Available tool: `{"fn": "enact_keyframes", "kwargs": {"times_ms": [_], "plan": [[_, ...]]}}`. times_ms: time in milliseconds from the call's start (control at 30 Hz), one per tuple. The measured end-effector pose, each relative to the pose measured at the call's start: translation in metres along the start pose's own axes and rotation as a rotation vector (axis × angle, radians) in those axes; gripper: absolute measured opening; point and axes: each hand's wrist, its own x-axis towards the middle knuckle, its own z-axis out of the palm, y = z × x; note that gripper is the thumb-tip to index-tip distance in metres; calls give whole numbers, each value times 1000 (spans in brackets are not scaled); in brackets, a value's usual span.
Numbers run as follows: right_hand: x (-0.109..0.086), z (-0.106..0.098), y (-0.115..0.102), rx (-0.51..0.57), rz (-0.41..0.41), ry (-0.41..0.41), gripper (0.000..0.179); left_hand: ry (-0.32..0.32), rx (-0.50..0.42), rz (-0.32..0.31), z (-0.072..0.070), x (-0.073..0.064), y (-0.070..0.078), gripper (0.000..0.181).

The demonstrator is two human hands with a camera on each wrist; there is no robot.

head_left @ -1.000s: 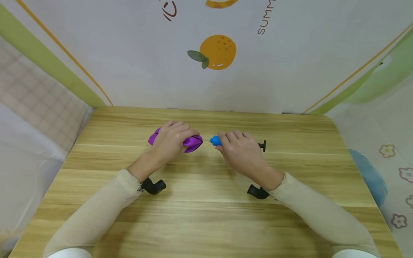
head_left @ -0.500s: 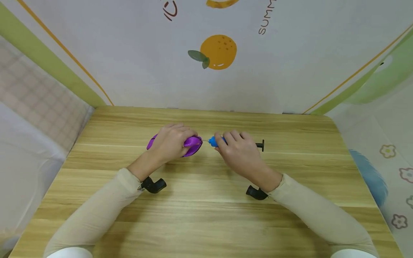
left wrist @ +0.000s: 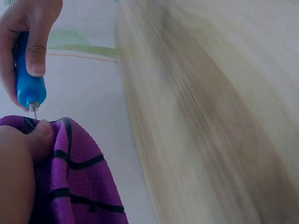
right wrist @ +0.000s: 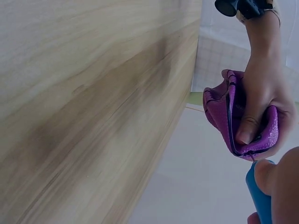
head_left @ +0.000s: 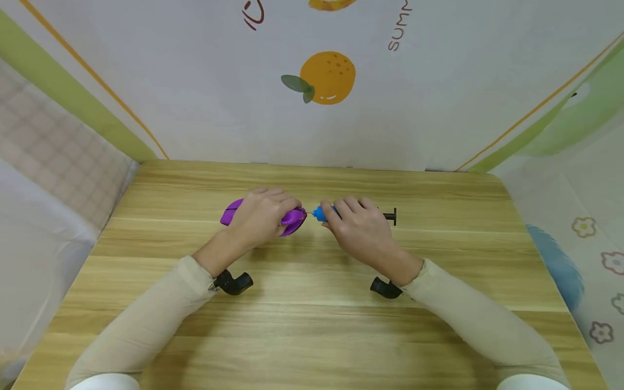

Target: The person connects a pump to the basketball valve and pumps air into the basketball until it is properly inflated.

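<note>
My left hand (head_left: 260,216) grips a limp, folded purple ball (head_left: 293,219) with black lines, above the table. In the left wrist view, the thumb presses into a crease of the ball (left wrist: 86,163) close to the needle (left wrist: 34,112). My right hand (head_left: 363,227) holds a blue hand pump (head_left: 319,213), fingers wrapped round its barrel. A black T-shaped handle (head_left: 394,216) sticks out past that hand on the right. The pump's thin needle reaches the ball's edge; how deep it sits cannot be told. The right wrist view shows the blue barrel (right wrist: 259,196) just below the ball.
The wooden table (head_left: 312,336) extends under both hands, its far edge meeting a white cloth backdrop (head_left: 219,108) printed with an orange. Black curved mounts (head_left: 234,283) are worn at both wrists. Patterned cloth hangs on both sides.
My right hand and the pump have shifted slightly left, toward the ball. The ball's near fold hangs a little lower than a second ago. Both grips persist.
</note>
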Motion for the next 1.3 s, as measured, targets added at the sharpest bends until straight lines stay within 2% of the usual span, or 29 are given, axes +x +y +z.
{"fn": "enact_keyframes", "kwargs": {"times_ms": [233, 833, 967, 1300], "plan": [[0, 3, 2, 8, -2, 3, 37, 29, -5, 30, 0, 0, 0, 19], [5, 4, -4, -34, -2, -29, 39, 35, 0, 58, 1, 7, 8, 25], [4, 4, -4, -21, 0, -56, 39, -2, 16, 55, 0, 8, 7, 24], [7, 8, -5, 73, 71, -184, 38, -187, 127, 13, -6, 12, -4, 24]]}}
